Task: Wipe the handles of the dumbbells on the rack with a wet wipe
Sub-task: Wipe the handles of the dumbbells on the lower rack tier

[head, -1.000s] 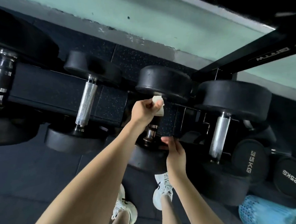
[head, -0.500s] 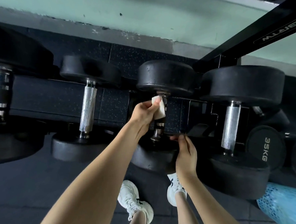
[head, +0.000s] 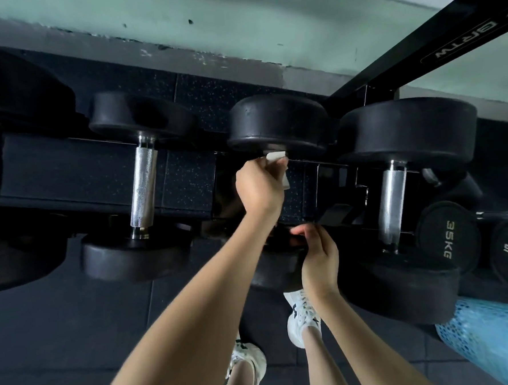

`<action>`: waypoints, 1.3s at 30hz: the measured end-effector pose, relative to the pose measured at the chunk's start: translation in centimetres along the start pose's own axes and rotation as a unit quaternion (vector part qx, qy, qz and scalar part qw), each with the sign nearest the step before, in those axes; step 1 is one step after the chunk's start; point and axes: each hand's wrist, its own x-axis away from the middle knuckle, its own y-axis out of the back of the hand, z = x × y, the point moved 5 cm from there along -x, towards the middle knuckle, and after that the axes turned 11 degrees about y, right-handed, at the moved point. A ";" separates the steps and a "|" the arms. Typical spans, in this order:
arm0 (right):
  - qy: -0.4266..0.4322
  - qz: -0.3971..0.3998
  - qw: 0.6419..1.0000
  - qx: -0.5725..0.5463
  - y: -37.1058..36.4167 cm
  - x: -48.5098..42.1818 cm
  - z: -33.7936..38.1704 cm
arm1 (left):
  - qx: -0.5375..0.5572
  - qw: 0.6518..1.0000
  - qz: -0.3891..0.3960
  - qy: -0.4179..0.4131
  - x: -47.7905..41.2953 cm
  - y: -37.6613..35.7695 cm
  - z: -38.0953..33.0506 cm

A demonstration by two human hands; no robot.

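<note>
Mid-wipe: wet wipe (head: 276,156) wrapped on the middle dumbbell (head: 276,122) handle, at its far end under the head, left hand (head: 258,189) clamped around both. Right hand (head: 317,252) fingers curled on the near head, steadying. Next, probably, the chrome handle (head: 392,204) just right on the rack (head: 82,173).

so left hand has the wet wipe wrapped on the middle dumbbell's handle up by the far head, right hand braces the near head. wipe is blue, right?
Not blue. The head view shows the wet wipe is white; the left hand and right hand are as you describe.
</note>
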 end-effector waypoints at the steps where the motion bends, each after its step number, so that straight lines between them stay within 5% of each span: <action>1: -0.004 0.002 1.000 0.002 0.0 0.0 0.0 | -0.005 1.000 0.005 -0.013 0.2 0.0 -0.2; 11: -0.015 0.011 1.000 0.003 -0.1 0.0 0.7 | -0.216 0.957 0.179 0.070 1.5 1.3 2.3; 19: -0.037 0.008 0.999 0.000 0.0 0.1 1.0 | -0.269 0.939 0.171 0.129 2.4 2.5 2.7; 25: -0.068 0.097 0.990 0.072 0.8 -0.1 4.5 | -0.031 0.975 0.117 0.187 3.5 6.5 2.0; 30: 0.111 0.239 0.953 0.149 -2.7 -0.4 11.2 | 0.253 0.898 0.174 0.314 5.4 9.8 2.8; 34: 0.148 0.329 0.917 0.167 -8.3 0.1 14.6 | 0.289 0.879 0.180 0.334 5.3 13.2 2.7; 39: 0.102 0.328 0.932 0.113 -13.1 0.8 14.6 | 0.307 0.863 0.196 0.350 4.0 16.7 4.1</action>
